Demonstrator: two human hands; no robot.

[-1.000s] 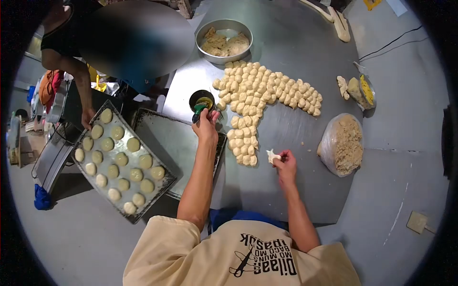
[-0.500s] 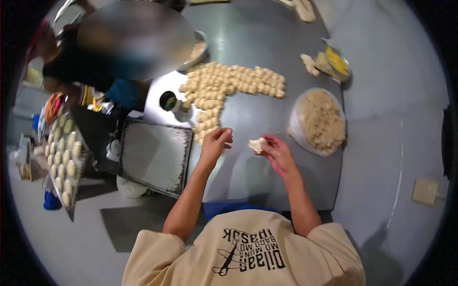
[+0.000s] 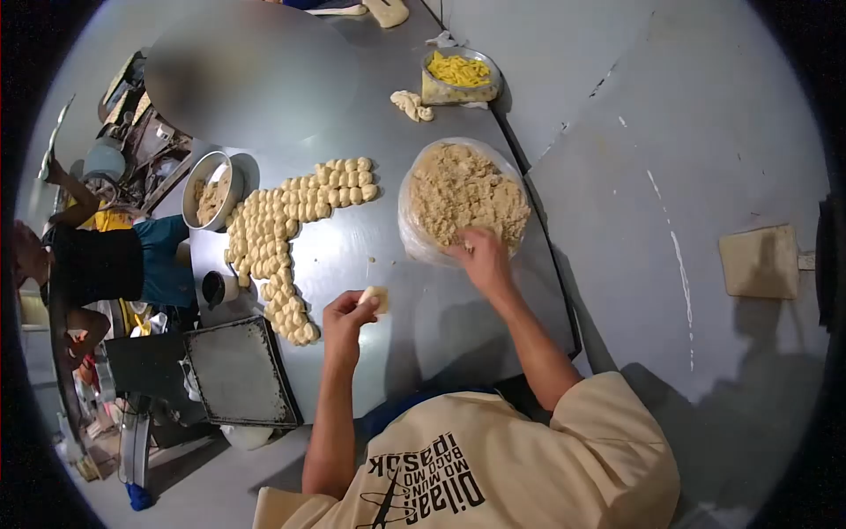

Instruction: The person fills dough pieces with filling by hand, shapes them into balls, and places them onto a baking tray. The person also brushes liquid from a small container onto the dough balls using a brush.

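Note:
My left hand pinches a small flattened piece of dough over the metal table, thumb on top. At the right, my right hand reaches into a plastic-lined container of crumbly tan filling. Its fingers are bent together at the near edge of the filling, closed on some of it; the fingertips are partly hidden. Beyond my left hand, rows of small dough balls lie close together in a bent band.
A baking tray stands at the table's left edge, near a dark-mouthed cup and a metal bowl. Farther off sit a tub of yellow strips and a dough lump. Another person is at the left.
The dough piece has passed from my right hand to my left. My right hand has moved away to the crumbly filling. The view has turned, shifting the table leftward.

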